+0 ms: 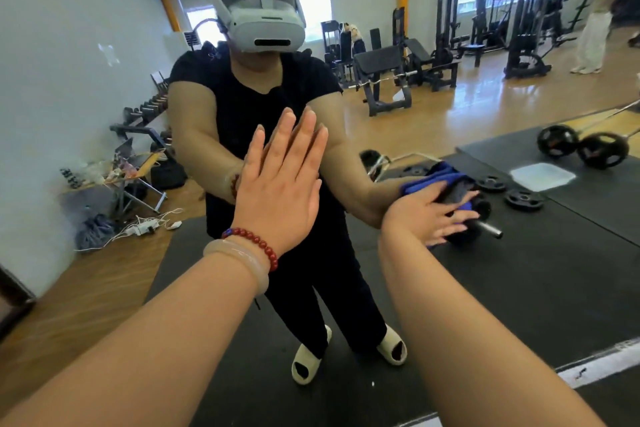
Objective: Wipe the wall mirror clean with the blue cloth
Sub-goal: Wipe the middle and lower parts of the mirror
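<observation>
Both hands are on the wall mirror (69,87). The left hand (277,191) lies flat on it, fingers straight, holding nothing. The right hand (426,215), fingers spread and almost straight, presses the blue cloth (433,177) to the mirror, right of its middle.

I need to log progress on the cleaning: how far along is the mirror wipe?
Done: cannot tell; the mirror shows no clear line between wiped and unwiped glass. In hand: the right hand presses the blue cloth against the glass, and the left hand rests flat on it. Left: at least the patch under the left palm; the rest cannot be judged.
</observation>
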The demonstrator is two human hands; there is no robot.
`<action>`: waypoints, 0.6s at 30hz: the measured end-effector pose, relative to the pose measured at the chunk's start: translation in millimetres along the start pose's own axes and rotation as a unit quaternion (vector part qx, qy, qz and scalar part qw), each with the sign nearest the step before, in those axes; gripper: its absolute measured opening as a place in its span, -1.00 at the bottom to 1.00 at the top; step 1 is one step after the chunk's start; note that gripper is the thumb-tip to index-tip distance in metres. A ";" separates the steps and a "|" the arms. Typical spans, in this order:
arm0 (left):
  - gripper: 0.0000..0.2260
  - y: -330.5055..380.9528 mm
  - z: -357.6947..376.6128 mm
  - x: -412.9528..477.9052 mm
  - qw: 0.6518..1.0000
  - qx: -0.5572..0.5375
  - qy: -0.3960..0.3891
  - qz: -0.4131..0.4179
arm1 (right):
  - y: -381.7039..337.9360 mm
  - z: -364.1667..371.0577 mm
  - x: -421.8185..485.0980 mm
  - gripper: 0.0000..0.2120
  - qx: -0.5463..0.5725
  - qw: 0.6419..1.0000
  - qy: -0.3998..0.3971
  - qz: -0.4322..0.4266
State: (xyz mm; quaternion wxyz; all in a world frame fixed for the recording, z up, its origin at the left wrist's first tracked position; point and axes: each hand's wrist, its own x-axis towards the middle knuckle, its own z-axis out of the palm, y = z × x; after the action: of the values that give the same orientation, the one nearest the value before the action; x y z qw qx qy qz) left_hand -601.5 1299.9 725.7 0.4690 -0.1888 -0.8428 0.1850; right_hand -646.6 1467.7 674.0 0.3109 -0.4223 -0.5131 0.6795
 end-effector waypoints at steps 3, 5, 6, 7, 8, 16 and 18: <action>-0.39 3.6 9.2 -11.8 1.000 0.011 -0.004 0.023 | 1.8 3.9 -47.7 -0.40 -0.037 0.980 -0.095 -0.172; -0.40 2.1 12.5 -13.5 0.999 0.012 0.001 0.030 | 13.9 2.6 -68.0 -0.35 -0.093 0.898 -0.150 -0.403; -0.41 0.7 12.7 -13.0 0.999 0.015 0.001 0.033 | 20.9 2.5 -65.2 -0.34 -0.114 0.849 -0.165 -0.488; -0.42 -0.9 12.5 -12.5 0.999 0.022 -0.001 0.039 | 26.2 2.7 -56.3 -0.34 -0.128 0.818 -0.169 -0.535; -0.42 -2.6 11.8 -12.6 0.999 0.029 -0.005 0.045 | 31.8 1.9 -45.8 -0.34 -0.134 0.811 -0.166 -0.544; -0.41 -5.5 6.3 -16.7 0.996 0.050 -0.025 0.072 | 38.5 -1.9 -51.4 -0.39 -0.050 0.992 -0.104 -0.056; -0.43 -8.7 5.6 -17.7 0.995 0.053 -0.020 0.082 | 35.6 -3.6 -75.3 -0.37 -0.080 0.974 -0.152 -0.150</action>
State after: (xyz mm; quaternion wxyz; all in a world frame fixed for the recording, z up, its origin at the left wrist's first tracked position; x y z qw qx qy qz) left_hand -598.9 1282.9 714.5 0.4444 -0.2277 -0.8229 0.2712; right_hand -609.1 1394.8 658.6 0.2924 -0.2561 -0.6646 0.6381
